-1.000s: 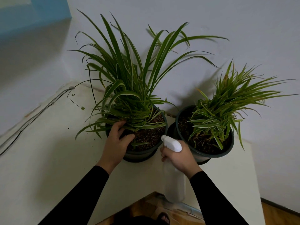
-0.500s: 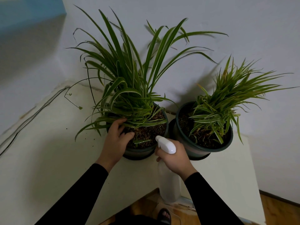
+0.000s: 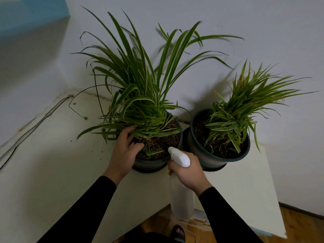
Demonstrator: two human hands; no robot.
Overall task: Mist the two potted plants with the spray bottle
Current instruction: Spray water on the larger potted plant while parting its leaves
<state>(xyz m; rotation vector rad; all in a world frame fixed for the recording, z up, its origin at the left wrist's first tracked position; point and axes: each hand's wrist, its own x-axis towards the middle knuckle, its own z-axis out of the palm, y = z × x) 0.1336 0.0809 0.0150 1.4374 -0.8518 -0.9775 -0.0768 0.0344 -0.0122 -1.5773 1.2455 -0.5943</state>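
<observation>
Two potted plants stand side by side against the wall. The large left plant (image 3: pixel 140 88) has long striped leaves in a dark pot (image 3: pixel 154 164). The smaller right plant (image 3: pixel 245 106) grows in a dark green pot (image 3: pixel 210 158). My left hand (image 3: pixel 123 153) rests on the left pot's near rim, fingers under the low leaves and touching the soil. My right hand (image 3: pixel 188 172) grips the neck of a translucent spray bottle (image 3: pixel 181 199); its white nozzle points toward the left plant's base.
The pots sit on a white L-shaped ledge (image 3: pixel 52 172) in a wall corner. A black cable (image 3: pixel 35 125) runs along the ledge at the left. Wooden floor (image 3: pixel 301 227) and my foot show below the ledge's front edge. Soil crumbs lie left of the pot.
My right hand and the bottle drifted slightly left toward the left pot. My left hand stays on the pot rim, and the big plant's leaves have shifted a little.
</observation>
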